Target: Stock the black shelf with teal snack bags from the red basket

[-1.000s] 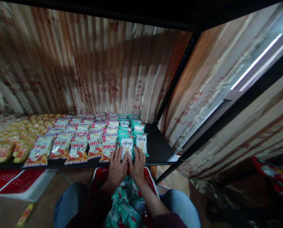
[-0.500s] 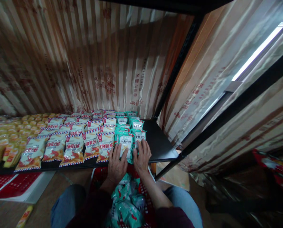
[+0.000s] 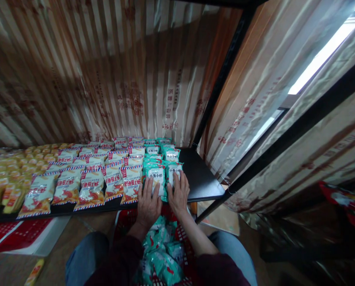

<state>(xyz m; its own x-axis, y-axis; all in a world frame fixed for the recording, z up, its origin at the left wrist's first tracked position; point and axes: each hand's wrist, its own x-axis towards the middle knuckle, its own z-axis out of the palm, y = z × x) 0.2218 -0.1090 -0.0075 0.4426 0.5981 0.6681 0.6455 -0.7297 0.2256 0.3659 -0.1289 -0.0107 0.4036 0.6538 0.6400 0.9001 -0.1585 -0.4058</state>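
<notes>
My left hand (image 3: 149,203) lies with fingers outstretched on the lower part of a teal-and-white snack bag (image 3: 156,171) at the shelf's front edge. Beside it, my right hand (image 3: 179,195) rests its spread fingers on the neighbouring teal snack bag (image 3: 175,168). Both bags lean back on more teal bags (image 3: 152,150) lined up behind them in two columns. Below my forearms, a red basket (image 3: 129,217) between my knees holds several loose teal bags (image 3: 166,265).
White-and-orange snack bags (image 3: 90,186) fill the black shelf (image 3: 201,180) left of the teal ones, then yellow packets (image 3: 15,194). Black posts (image 3: 216,93) and a slanting bar (image 3: 273,145) frame the right side. Wrinkled printed sheeting (image 3: 120,71) hangs behind. A yellow packet (image 3: 34,272) lies on the floor.
Both hands stay on the two front teal bags, with the fingers shifted only slightly. The view has moved a little.
</notes>
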